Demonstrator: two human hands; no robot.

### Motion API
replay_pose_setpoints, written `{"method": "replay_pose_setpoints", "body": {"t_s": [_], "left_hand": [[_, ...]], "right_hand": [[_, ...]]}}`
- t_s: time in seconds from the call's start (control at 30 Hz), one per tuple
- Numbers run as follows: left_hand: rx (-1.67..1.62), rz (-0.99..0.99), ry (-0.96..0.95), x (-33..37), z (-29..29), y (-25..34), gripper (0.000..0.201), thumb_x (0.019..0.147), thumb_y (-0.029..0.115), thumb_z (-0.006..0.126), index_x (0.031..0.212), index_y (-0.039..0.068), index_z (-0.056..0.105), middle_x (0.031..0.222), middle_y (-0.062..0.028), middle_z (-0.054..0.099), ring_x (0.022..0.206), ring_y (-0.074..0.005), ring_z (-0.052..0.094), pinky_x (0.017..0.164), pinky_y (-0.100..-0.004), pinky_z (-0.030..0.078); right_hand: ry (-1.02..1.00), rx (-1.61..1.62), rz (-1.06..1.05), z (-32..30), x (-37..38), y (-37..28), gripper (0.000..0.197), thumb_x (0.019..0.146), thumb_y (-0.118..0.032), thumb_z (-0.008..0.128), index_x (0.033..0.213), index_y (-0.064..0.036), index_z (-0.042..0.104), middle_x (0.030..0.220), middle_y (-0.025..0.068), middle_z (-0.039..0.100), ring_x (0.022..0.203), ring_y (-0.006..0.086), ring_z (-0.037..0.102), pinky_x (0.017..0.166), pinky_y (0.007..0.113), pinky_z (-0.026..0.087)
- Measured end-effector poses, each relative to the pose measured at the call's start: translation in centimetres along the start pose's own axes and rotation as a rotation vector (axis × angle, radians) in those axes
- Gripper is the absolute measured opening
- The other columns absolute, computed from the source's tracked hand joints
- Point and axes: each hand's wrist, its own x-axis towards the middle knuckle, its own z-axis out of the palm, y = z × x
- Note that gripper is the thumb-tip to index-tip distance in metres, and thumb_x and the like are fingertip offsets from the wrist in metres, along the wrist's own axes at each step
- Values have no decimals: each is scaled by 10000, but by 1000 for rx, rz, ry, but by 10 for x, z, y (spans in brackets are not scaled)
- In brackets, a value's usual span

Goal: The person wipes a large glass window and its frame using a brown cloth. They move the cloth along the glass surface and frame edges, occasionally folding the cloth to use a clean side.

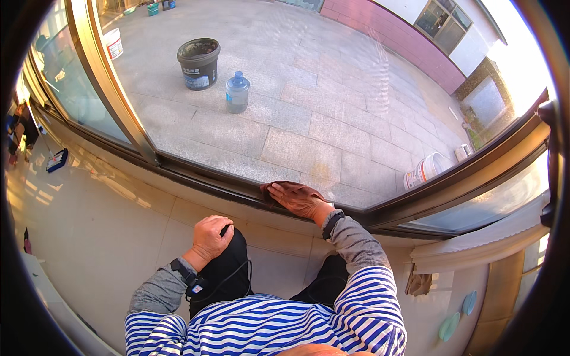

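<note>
My right hand (295,200) presses a dark reddish-brown cloth (309,190) against the bottom of a large window, where the glass meets the dark lower frame (237,188). Its fingers lie over the cloth and the cloth bunches around them. Curled closed, my left hand (211,238) rests on my left knee, in black trousers (228,267). A small dark bit shows by its thumb, and I cannot tell whether it is trouser fabric or something held. Both wrists wear black straps.
Beyond the glass stand a black bucket (199,64), a clear blue water jug (237,93) and a tipped white bucket (424,171) on paving. Indoors, a blue-edged brush or broom head (57,161) lies on the tiled floor at left. A pale curtain (481,240) and slippers (449,327) are at right.
</note>
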Motion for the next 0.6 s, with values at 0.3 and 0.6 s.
{"method": "replay_pose_setpoints", "body": {"t_s": [0.3, 0.6], "left_hand": [[-17, -11, -15, -6, 2, -5, 84, 838, 150, 729, 863, 70, 740, 888, -112, 752, 856, -306, 718, 771, -404, 575], [-42, -2, 13, -13, -6, -19, 82, 838, 161, 724, 855, 82, 740, 872, -98, 752, 854, -304, 718, 764, -412, 576]], "right_hand": [[230, -239, 148, -120, 4, 56, 432, 972, -233, 548, 1389, -212, 656, 1512, -43, 541, 1438, 189, 447, 1115, 442, 378], [526, -719, 566, -364, -29, 220, 557, 849, -256, 716, 1374, -89, 635, 1521, 196, 499, 1432, 444, 430, 1105, 651, 306]]}}
